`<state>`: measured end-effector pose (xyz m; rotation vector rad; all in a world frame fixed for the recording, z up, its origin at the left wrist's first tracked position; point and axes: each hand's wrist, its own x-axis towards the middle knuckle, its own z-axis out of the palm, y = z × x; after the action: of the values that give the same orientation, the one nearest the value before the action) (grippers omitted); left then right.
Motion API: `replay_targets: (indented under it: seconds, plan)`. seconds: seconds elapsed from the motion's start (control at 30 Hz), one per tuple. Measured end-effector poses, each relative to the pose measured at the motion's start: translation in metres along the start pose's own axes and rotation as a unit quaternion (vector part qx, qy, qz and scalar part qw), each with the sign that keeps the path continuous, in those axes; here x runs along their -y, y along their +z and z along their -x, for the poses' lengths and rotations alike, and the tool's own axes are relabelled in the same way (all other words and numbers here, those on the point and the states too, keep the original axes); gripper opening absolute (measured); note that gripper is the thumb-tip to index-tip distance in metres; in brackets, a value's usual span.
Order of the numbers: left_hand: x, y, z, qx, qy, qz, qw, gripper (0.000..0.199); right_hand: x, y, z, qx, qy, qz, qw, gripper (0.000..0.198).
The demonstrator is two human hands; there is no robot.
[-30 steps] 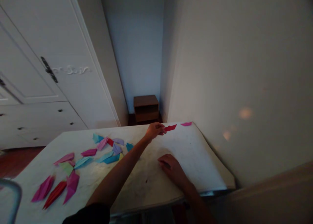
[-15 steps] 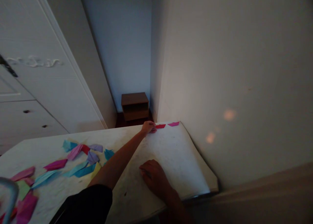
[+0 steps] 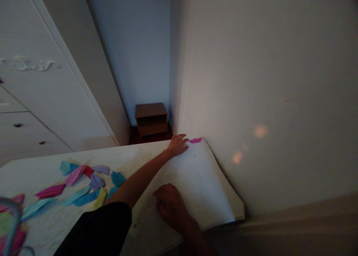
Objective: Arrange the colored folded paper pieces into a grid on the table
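Note:
My left hand (image 3: 179, 145) reaches to the far edge of the white tabletop (image 3: 201, 174), its fingers spread apart. It lies over the spot where a red folded paper was visible, and that paper is now hidden. Just past the fingertips, a magenta folded paper (image 3: 195, 140) lies at the far right corner. Nearer to me, my right hand (image 3: 170, 204) rests on the tabletop with its fingers curled in. Whatever those fingers hold, if anything, is hidden.
Several folded papers in blue, pink and purple are scattered on the left, among them a yellow paper (image 3: 100, 199) by my left forearm. A grey curved tube (image 3: 15, 218) stands at the lower left. A brown nightstand (image 3: 151, 119) is beyond the table; a wall (image 3: 265, 81) borders the right.
My left hand has gone from pinching at the red folded paper's left end to spreading its fingers over it. The view has shifted slightly; my right hand stays curled on the table.

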<state>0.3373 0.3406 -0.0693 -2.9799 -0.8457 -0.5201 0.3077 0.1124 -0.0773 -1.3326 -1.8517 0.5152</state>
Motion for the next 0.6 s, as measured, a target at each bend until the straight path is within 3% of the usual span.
replay_targets:
  seconds: [0.37, 0.6]
  plan:
    - [-0.029, 0.027, -0.042, 0.029, 0.031, 0.012, 0.999, 0.03, -0.001, 0.001, -0.001, 0.029, 0.027, 0.024, 0.999, 0.021]
    - [-0.034, 0.027, -0.045, 0.014, 0.017, 0.024, 0.999, 0.035, 0.001, -0.003, -0.003, 0.037, 0.021, 0.037, 0.998, 0.02]
